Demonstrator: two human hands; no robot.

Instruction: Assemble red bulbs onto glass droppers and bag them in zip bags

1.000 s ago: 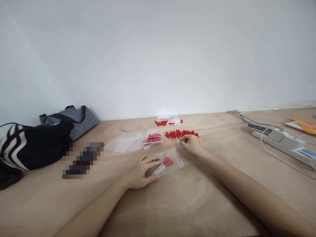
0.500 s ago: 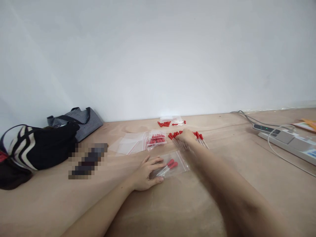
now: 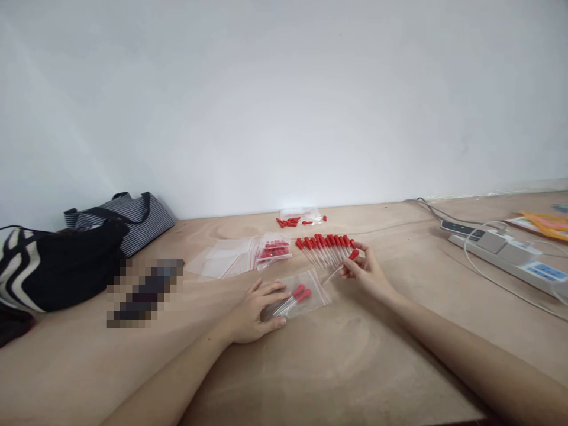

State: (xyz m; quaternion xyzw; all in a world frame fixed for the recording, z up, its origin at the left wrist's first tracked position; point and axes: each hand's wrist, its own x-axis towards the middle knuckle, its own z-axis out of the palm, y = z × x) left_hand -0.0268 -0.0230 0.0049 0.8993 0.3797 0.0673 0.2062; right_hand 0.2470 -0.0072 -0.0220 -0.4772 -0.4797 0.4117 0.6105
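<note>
My left hand (image 3: 256, 312) lies on a clear zip bag (image 3: 320, 302), fingers spread and thumb apart. Inside that bag are two glass droppers with red rubber bulbs (image 3: 303, 292). Just right of the bag, my right hand (image 3: 364, 273) pinches a single dropper (image 3: 354, 254) near its red bulb, with the glass tube pointing down-left toward the bag's zip edge. Behind it, a row of red-bulbed droppers (image 3: 320, 241) is fanned out side by side on the table.
Flat zip bags (image 3: 226, 257) overlap at centre left, beside a filled bag of red-bulbed pieces (image 3: 275, 249). Red bulbs (image 3: 288, 222) lie near the wall. A power strip (image 3: 510, 254) with cables sits right. Left are a striped bag (image 3: 146, 222), a black bag (image 3: 84, 266) and a pixelated dark object (image 3: 146, 293).
My right hand has drawn back from the dropper row toward the zip bag, now with one dropper in its fingers. My left hand stays on the bag. The view has shifted slightly.
</note>
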